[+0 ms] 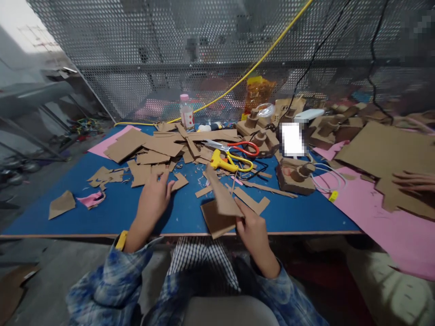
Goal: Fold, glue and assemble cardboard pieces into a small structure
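My right hand (252, 226) pinches the edge of a bent cardboard piece (222, 194), its upper flap raised and its lower part over the table's front edge. My left hand (154, 197) has its fingers apart over the blue table, close to small cardboard scraps (179, 181), and nothing shows in it. Beyond my right hand lie a yellow glue gun (222, 162), yellow-handled scissors (243, 164) and red-handled scissors (244, 147). An L-shaped cardboard strip (253, 201) rests just past the held piece.
Cardboard pieces (127, 144) cover the table's (112, 210) back left. A pink-capped bottle (186, 113) stands behind them. Cardboard assemblies (295, 176) and a white cable (340, 179) are to the right. Another person's hand (416, 181) touches a large cardboard sheet (384, 147) at far right.
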Demonstrator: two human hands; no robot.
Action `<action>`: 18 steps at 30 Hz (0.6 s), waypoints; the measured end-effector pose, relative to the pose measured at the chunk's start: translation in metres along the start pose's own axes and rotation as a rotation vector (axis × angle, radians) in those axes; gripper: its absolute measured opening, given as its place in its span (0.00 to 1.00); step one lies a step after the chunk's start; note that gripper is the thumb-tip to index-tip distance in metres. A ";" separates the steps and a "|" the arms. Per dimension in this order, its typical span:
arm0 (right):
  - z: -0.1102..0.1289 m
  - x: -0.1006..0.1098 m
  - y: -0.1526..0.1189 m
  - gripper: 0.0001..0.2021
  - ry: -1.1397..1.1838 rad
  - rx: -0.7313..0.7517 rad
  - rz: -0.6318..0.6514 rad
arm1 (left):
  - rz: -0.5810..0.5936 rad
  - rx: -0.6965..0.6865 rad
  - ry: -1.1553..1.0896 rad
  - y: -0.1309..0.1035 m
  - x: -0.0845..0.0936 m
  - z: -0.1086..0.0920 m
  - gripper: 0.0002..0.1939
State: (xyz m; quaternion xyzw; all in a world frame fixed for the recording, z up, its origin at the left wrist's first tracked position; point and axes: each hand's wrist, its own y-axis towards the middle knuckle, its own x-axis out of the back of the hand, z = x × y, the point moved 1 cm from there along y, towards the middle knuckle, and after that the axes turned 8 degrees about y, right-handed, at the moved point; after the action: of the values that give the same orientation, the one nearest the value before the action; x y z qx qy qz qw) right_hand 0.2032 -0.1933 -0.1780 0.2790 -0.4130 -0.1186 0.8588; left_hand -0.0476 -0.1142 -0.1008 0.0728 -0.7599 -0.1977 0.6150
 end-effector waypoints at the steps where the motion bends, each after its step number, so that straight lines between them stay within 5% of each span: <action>1: 0.001 0.001 -0.001 0.24 -0.040 0.065 0.044 | -0.065 -0.063 -0.055 -0.001 0.002 -0.004 0.21; 4: 0.006 0.004 -0.001 0.27 -0.153 0.202 0.169 | -0.162 -0.212 -0.263 -0.004 0.013 -0.020 0.20; 6: 0.010 0.006 -0.001 0.25 -0.177 0.235 0.215 | -0.065 -0.338 -0.313 0.000 0.027 -0.023 0.19; 9: 0.013 0.007 0.001 0.26 -0.188 0.265 0.256 | 0.244 -0.634 -0.234 0.013 0.053 -0.012 0.19; 12: 0.013 0.007 0.002 0.28 -0.182 0.305 0.296 | 0.252 -0.728 -0.121 0.022 0.069 -0.008 0.20; 14: 0.013 0.007 0.002 0.32 -0.157 0.335 0.323 | 0.244 -0.762 -0.050 0.022 0.061 -0.024 0.21; 18: 0.012 0.008 0.004 0.40 -0.096 0.359 0.360 | 0.419 -0.985 0.010 0.009 0.003 -0.080 0.21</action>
State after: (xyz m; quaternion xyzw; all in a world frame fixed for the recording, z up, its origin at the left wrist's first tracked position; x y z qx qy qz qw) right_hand 0.1990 -0.1981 -0.1651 0.3431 -0.5109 0.0980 0.7821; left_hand 0.0296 -0.1245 -0.0813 -0.3767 -0.5726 -0.4035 0.6061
